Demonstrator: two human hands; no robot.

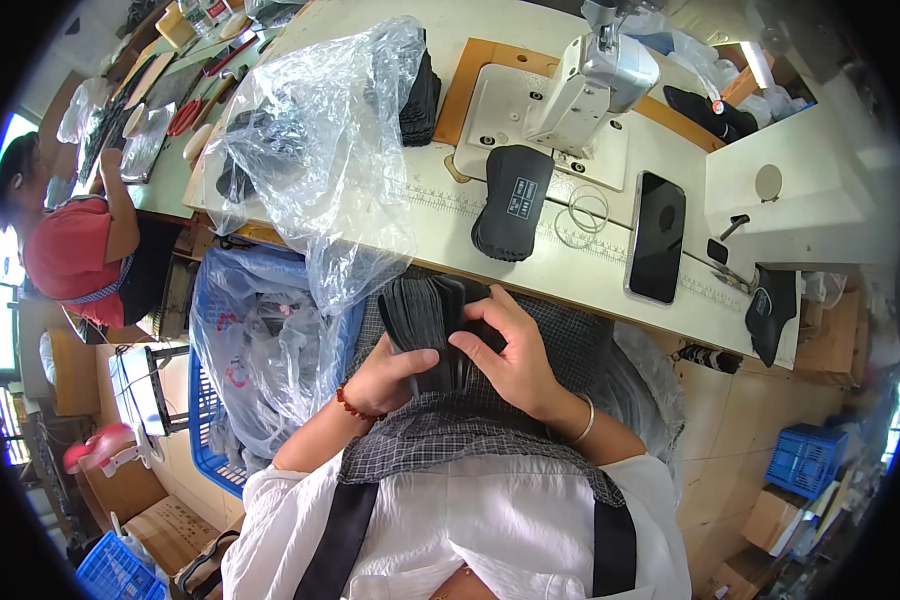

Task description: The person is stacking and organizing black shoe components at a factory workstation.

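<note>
My left hand (385, 375) is wrapped round a thick stack of thin black fabric pieces (417, 318) held over my lap, its thumb across the near side. The pieces fan apart along their upper edges. My right hand (515, 358) grips the stack's right side, thumb on the front and fingers behind. On the table just ahead lies a neat pile of black hourglass-shaped pieces (510, 205), the top one bearing a small white print. Right of it are a loose coil of pale thread (582, 216) and a dark-screened phone (657, 238).
A white sewing machine (595, 85) stands on the table (435, 215). Clear plastic sheeting (315, 150) covers black pieces and hangs over the edge. A blue basket (202, 425) with plastic bags sits left of my lap. A co-worker in red (80, 245) works at the far left.
</note>
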